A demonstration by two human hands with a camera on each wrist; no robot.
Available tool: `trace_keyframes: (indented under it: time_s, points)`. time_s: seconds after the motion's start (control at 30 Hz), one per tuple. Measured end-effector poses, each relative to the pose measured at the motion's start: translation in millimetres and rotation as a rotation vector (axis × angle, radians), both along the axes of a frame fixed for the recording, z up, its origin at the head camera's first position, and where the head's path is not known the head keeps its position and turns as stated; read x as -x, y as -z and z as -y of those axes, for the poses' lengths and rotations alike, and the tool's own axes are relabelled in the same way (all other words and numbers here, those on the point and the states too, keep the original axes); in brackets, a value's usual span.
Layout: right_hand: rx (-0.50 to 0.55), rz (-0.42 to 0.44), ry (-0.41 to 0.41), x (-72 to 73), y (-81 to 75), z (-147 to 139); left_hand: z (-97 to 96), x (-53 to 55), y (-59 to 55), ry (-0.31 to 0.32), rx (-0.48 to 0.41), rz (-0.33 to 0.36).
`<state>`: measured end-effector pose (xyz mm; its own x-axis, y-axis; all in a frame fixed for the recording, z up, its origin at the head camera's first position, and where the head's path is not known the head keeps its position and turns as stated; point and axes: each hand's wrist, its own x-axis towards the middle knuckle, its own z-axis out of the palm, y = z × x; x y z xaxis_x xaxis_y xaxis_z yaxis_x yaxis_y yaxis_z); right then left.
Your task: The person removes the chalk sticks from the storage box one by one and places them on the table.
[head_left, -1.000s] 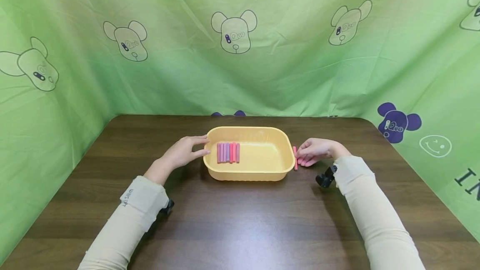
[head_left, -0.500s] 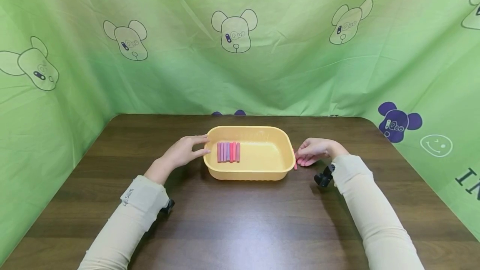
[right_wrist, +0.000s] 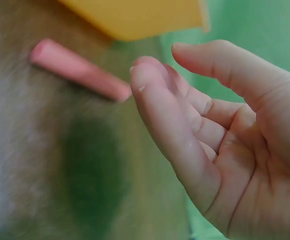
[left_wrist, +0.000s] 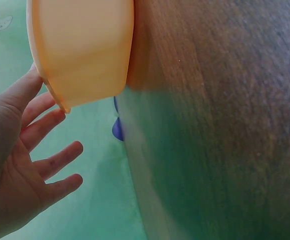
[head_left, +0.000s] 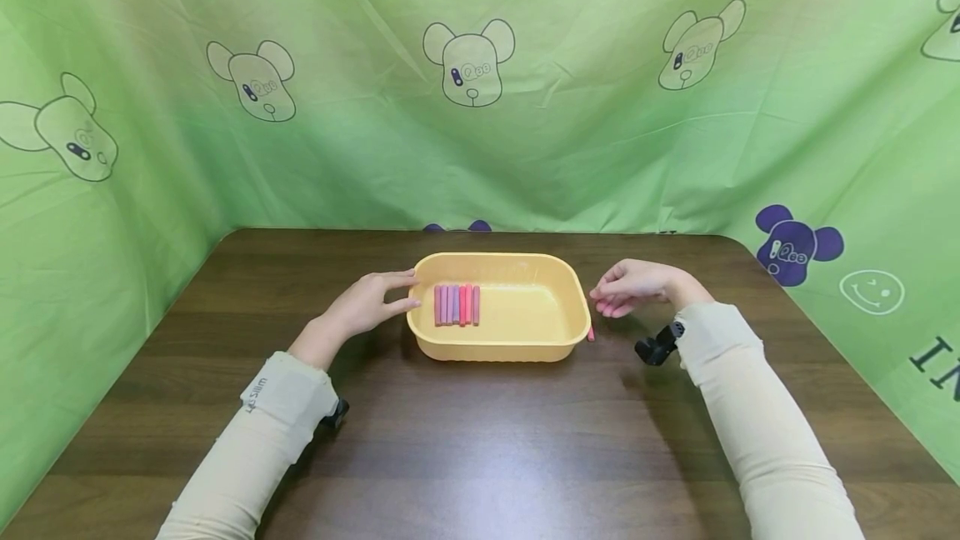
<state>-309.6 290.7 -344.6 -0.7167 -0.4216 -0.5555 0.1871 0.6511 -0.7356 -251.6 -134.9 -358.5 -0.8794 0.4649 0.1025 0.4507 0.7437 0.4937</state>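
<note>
pink and slim, a single stick (right_wrist: 80, 70) lies on the worktop (head_left: 480, 448) just beside the right end of a yellow tray (head_left: 491, 352); from the head view only its near tip shows past the rim, while the right wrist view shows most of its length, slanting, with one end passing behind the fingertips. the right hand (head_left: 633, 287) is raised over that spot, its fingers loosely bent and holding nothing, the thumb apart from the forefinger.

the tray stands upright on the worktop, oblong with rounded corners. inside it, toward the left, a row of sticks (head_left: 457, 306) lies side by side, running from mauve and violet on the left to bright red and a duskier rose on the right; the rest of the tray floor is bare yellow. at the tray's left end, the left hand (head_left: 365, 304) touches the rim, its fingers spread and fairly straight rather than closed round anything; in the left wrist view the two lowest fingers stand clear of the rim.

both forearms wear pale sleeves (head_left: 258, 432), with a small black device (head_left: 660, 345) under the right wrist and another under the left. the worktop is dark brown wood grain with a bright patch of glare near the front. behind it hangs a creased green cloth (head_left: 570, 165), printed with outlined bear heads (head_left: 472, 69), a solid purple one (head_left: 797, 250) and a smiling face (head_left: 871, 293) at the right.
</note>
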Motion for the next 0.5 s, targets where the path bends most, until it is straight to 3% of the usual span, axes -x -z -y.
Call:
trace_keyframes:
  time_s: [0.27, 0.5]
  points:
    - [0.008, -0.124, -0.031, -1.6, -36.1, 18.6, -0.7, -0.6, -0.9, 0.001, -0.001, 0.001]
    - [0.040, -0.143, -0.065, -0.8, -50.0, 41.5, -1.0, -1.3, -1.7, -0.001, 0.001, 0.007]
